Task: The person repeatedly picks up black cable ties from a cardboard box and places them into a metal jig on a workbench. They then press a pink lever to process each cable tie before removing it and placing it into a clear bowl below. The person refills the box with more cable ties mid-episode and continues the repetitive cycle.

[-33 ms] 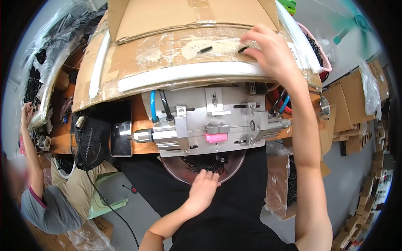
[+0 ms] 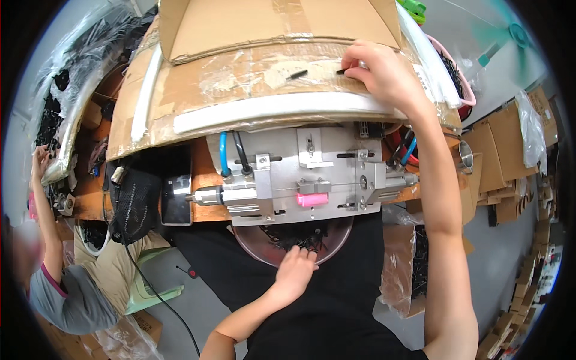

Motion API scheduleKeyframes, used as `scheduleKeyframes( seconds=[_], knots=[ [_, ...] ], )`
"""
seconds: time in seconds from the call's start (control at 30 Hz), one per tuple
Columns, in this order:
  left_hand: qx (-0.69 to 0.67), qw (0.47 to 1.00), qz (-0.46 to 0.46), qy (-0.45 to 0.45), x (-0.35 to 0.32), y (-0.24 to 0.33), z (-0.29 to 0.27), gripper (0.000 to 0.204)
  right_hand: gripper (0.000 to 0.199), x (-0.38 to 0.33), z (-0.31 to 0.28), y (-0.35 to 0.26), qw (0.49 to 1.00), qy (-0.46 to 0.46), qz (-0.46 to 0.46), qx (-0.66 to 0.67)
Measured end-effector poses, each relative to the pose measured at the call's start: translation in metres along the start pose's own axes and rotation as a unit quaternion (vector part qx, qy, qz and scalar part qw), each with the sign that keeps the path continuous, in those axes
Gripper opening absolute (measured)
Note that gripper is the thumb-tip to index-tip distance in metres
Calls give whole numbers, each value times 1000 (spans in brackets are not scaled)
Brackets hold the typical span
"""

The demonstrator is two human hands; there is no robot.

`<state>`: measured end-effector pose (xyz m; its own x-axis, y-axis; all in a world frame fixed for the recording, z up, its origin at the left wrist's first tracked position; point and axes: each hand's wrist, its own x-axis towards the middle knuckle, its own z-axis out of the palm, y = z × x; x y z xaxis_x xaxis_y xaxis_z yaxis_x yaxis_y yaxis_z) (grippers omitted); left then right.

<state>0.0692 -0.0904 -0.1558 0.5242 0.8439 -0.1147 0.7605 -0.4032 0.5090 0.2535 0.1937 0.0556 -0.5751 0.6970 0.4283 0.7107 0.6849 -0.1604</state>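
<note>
Right hand [image 2: 384, 75] is reached out far and right. Its thumb and fingertips are pinched together on a small black piece [image 2: 343, 71] at the surface of the taped cardboard sheet [image 2: 240, 84]. We can't tell if the piece is lifted or still lying flat. A second black piece [image 2: 296, 74] lies loose on the same sheet just to the left, well clear of the fingers. Left hand [image 2: 295, 270] is near, low centre, with its fingers curled loosely and spread over the near rim of a round metal dish [image 2: 252, 249]. They touch the heap of small black parts [image 2: 288, 239] in it, and we can't see whether it has one gripped. Checked against the other frame, nothing has shifted: both hands sit in the same spots and both black pieces are where they were. We judge this a held pose, right hand at the pick on the cardboard and left hand feeling in the dish. Between the hands is a grey metal fixture [image 2: 312, 180] on the orange bench [image 2: 204, 174], with a pink block [image 2: 312, 200] on its front rod and a blue hose [image 2: 223, 153] at its left. Left of it lie a dark phone [image 2: 176, 198] and a black mesh bag [image 2: 135, 204]. A steel cup [image 2: 467, 157] stands to the right. At far left another person [image 2: 66, 288] in a grey top has one arm raised.
</note>
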Motion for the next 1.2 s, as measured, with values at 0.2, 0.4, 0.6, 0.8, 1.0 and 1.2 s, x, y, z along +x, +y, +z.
scheduleKeyframes(
  seconds=[0.2, 0.4, 0.6, 0.8, 1.0, 1.2],
  knots=[
    [27, 999, 10, -45, 5, -19, 65, 35, 13, 37, 28, -34, 995, -39, -71, 64],
    [8, 995, -65, -78, 59, -58, 76, 48, 14, 16, 30, -29, 996, -2, -87, 27],
    [125, 986, -80, 72, 70, -106, 80, 49, 14, -56, -81, 77, 958, 237, 138, -80],
    [-20, 989, 0, -145, 40, -48, 72, 26, 17, -104, -116, 276, 912, 165, 290, -239],
    [-114, 948, -42, -294, 28, -60, 117, 35, 17, -112, -81, 344, 906, 119, 331, -237],
    [-241, 922, 131, -274, 15, -23, -106, 44, 28, -40, -103, 334, 901, 214, 261, -272]
  ],
)
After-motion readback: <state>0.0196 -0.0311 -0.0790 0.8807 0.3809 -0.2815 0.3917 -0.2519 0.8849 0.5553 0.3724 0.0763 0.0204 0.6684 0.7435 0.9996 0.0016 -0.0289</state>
